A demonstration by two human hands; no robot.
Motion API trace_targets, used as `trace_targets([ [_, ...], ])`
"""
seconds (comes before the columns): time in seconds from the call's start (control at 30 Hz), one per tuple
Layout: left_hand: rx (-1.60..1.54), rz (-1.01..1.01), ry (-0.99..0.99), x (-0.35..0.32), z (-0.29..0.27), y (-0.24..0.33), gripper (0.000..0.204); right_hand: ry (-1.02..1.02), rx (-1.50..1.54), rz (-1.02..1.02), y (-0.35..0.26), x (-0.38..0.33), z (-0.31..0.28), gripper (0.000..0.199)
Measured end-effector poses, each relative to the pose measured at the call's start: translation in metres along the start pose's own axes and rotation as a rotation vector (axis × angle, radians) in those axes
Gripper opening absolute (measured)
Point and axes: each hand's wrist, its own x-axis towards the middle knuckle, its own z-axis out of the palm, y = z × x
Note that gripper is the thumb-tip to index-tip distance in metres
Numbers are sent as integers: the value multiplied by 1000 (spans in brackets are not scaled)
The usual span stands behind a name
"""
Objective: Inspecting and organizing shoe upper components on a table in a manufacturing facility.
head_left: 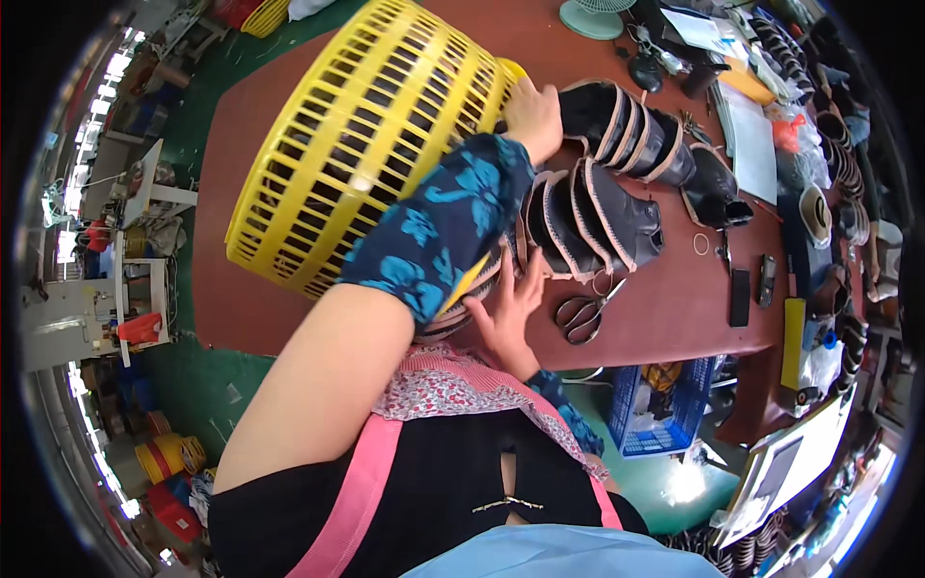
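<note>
Yellow basket (361, 144) lies tipped on its side on the red table (665, 308), left hand (533, 116) clamping its rim to steady it, right hand (508, 313) open flat beside the black shoe uppers (593, 217) spilled just right of the basket.

Bright even daylight, window glare at left, fisheye-bent edges

Basket (356, 144) tipped on table (674, 308), shoe uppers (607, 183) right of it, scissors (583, 313) nearer.

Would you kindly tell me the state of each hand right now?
Left hand: gripping the rim of the yellow basket.
Right hand: open, fingers spread, resting on the table.
</note>
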Motion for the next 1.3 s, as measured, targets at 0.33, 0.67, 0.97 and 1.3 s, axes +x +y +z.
trace_targets([
  [0.33, -99, 141, 68, 87, 35, -185, 47, 55, 8, 100, 191, 80, 94, 79],
  [0.67, -748, -62, -125, 83, 45, -452, 59, 116, -565, -105, 195, 84, 197, 108],
  [0.97, -781, -198, -22, 46, 34, -538, 66, 261, -593, -48, 319, 177, 201, 104],
  [1.3, -788, -350, -216, -24, -19, -485, 86, 269, -564, 36, 367, 210, 211, 93],
])
